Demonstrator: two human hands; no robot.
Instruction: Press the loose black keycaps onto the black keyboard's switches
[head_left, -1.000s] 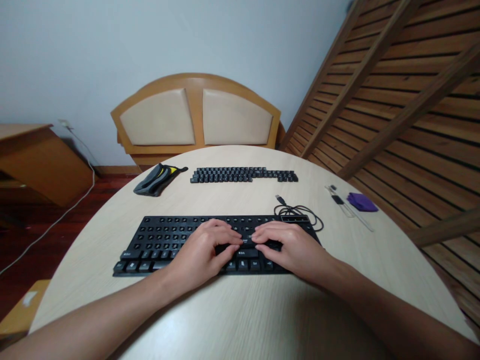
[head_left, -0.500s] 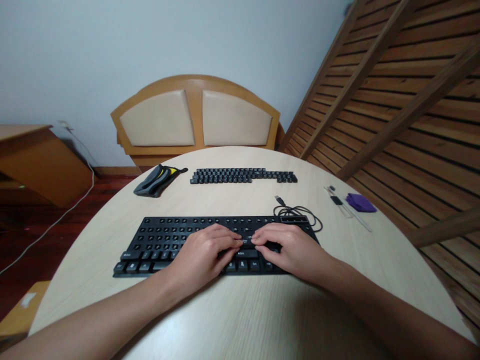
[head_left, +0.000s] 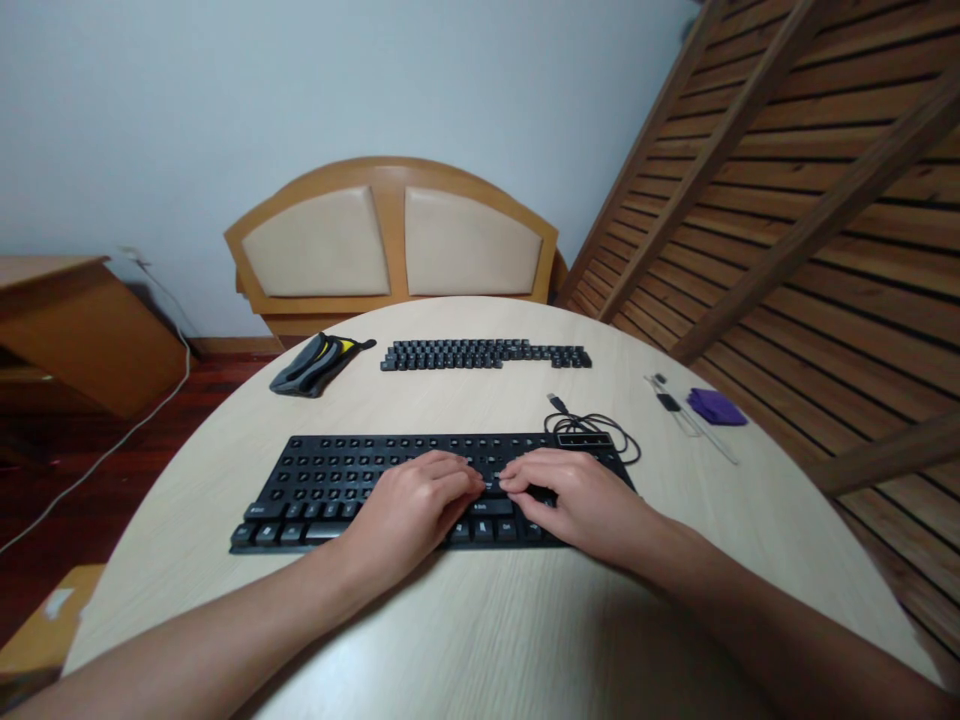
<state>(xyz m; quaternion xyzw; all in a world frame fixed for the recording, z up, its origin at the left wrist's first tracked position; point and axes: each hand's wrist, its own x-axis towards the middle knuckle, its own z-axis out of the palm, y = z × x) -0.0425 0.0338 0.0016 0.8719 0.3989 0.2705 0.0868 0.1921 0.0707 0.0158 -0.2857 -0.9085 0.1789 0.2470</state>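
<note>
A black keyboard (head_left: 315, 480) lies on the round table, with keycaps on its two nearest rows and bare switch sockets over most of the rest. My left hand (head_left: 409, 505) rests over its middle, fingers curled and tips pressed at the left end of a wide keycap (head_left: 492, 488). From the other side, my right hand (head_left: 574, 495) bends over the keyboard with its fingertips at the same keycap's right end. Both hands partly hide the keys beneath. Loose black keycaps (head_left: 450, 355) stand in rows farther back.
A coiled USB cable (head_left: 592, 425) lies behind the keyboard's right end. To the right are a wire keycap puller (head_left: 679, 412), a thin rod (head_left: 720, 445) and a purple cloth (head_left: 716, 407). Grey-and-yellow gloves (head_left: 319, 367) lie back left. A chair (head_left: 394, 220) stands beyond the table (head_left: 480, 630).
The view has shifted very slightly. Both hands stay at the same keycap, with the right fingers moved only a little; keyboard and loose keycaps stay in place.
</note>
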